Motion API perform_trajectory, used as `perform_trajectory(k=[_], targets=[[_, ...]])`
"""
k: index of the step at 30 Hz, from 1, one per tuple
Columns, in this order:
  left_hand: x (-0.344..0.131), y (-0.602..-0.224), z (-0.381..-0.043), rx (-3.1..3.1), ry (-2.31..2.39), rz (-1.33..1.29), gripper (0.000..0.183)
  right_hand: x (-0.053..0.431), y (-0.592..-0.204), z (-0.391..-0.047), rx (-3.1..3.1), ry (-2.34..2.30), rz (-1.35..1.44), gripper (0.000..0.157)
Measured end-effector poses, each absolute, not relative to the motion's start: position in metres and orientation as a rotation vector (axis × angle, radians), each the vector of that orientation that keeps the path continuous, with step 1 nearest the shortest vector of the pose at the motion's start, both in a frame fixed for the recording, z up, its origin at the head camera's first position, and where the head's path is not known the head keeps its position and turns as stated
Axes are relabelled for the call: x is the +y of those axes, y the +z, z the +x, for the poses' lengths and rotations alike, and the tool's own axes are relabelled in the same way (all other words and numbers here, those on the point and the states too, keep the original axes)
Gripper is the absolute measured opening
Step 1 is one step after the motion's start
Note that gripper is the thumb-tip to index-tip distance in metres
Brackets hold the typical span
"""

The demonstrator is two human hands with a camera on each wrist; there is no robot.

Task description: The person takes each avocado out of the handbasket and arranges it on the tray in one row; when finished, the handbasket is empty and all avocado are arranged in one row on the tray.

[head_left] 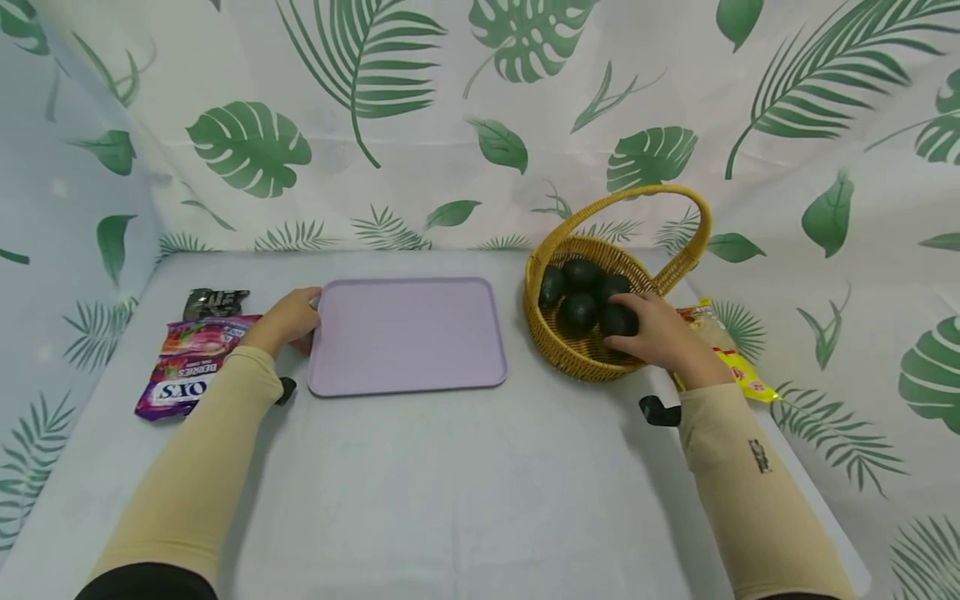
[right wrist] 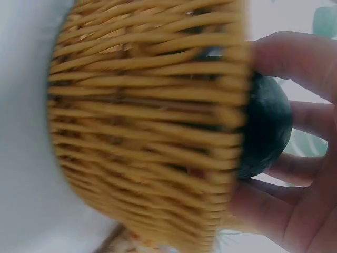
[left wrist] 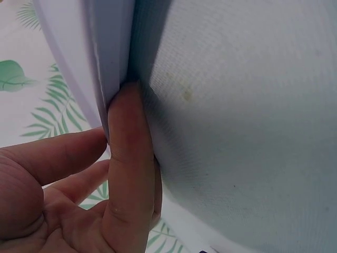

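Observation:
My left hand (head_left: 283,322) pinches the left edge of a lilac rectangular tray (head_left: 408,333). In the left wrist view, the thumb lies on one side of the tray's rim (left wrist: 111,52) and a finger (left wrist: 129,168) reaches under the other. On the right, my right hand (head_left: 662,332) grips a dark green avocado (head_left: 618,320) at the near right side of a yellow woven basket (head_left: 557,354). Several other avocados (head_left: 578,313) sit in the basket. The right wrist view shows fingers around the avocado (right wrist: 269,124), just above the basket wall (right wrist: 142,110).
A purple and red berry candy bag (head_left: 183,367) and a small black packet (head_left: 213,302) lie left of the tray. Partly behind the right forearm is a yellow packet (head_left: 738,362). The basket's tall handle (head_left: 637,192) arches over it. Leaf-print cloth (head_left: 420,183) hangs behind the table.

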State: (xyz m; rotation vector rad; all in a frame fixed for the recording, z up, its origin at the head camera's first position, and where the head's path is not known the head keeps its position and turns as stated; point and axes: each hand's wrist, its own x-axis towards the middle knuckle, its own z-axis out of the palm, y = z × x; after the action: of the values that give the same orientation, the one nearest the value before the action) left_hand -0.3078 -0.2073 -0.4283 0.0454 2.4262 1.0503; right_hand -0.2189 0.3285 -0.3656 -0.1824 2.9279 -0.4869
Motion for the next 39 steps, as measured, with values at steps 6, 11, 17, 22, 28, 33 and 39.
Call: perform_trajectory(k=[6, 11, 17, 22, 28, 33, 39], targets=[[-0.207, -0.431, -0.308, 2.452, 1.022, 0.053, 0.074, 0.312, -0.343, -0.207, 2.982, -0.526, -0.219, 0.072], [-0.209, -0.431, -0.31, 2.44, 1.045, 0.035, 0.075, 0.288, -0.325, -0.196, 3.045, -0.576, -0.341, 0.07], [-0.21, -0.429, -0.308, 2.453, 1.037, 0.042, 0.075, 0.255, -0.318, -0.187, 3.099, -0.663, -0.541, 0.066], [-0.21, -0.431, -0.309, 2.454, 1.037, 0.04, 0.074, 0.227, -0.32, -0.187, 3.072, -0.715, -0.731, 0.064], [-0.21, -0.434, -0.309, 2.45, 1.036, 0.043, 0.073, 0.202, -0.334, -0.193, 3.006, -0.69, -0.816, 0.067], [-0.208, -0.434, -0.308, 2.445, 1.044, 0.036, 0.074, 0.186, -0.349, -0.199, 2.937, -0.681, -0.779, 0.067], [-0.207, -0.432, -0.308, 2.449, 1.041, 0.036, 0.074, 0.174, -0.368, -0.209, 2.887, -0.629, -0.726, 0.067]])
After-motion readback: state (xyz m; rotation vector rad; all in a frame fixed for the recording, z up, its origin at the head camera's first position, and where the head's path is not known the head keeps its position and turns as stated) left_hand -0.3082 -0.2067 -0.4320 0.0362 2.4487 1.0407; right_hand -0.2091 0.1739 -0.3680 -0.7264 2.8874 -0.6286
